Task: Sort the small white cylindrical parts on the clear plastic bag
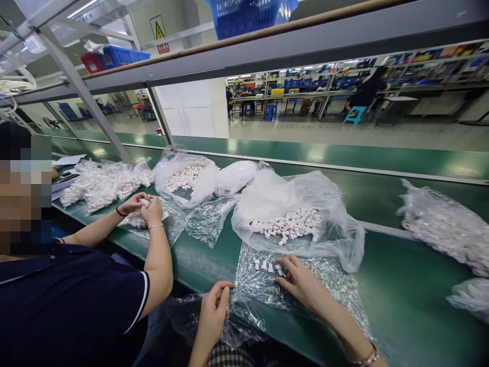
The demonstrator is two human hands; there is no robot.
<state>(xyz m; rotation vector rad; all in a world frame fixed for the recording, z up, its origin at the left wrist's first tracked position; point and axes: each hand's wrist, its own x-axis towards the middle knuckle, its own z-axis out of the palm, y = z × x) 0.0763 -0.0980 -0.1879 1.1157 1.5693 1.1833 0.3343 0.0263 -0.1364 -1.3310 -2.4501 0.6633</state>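
My left hand is closed at the table's front edge, thumb and fingers pinching the edge of a clear plastic bag. My right hand curls over crinkled clear plastic film, its thumb and forefinger around a small white plastic part. That piece is at the right end of a short row of similar white parts lying on the film. Just behind the row, an open clear bag holds a heap of loose white fittings.
At left, a co-worker's hands handle white pieces. Several bags of parts line the green table, including a filled bag at right. A shelf runs overhead, carrying a blue basket. A slanted metal post stands at left.
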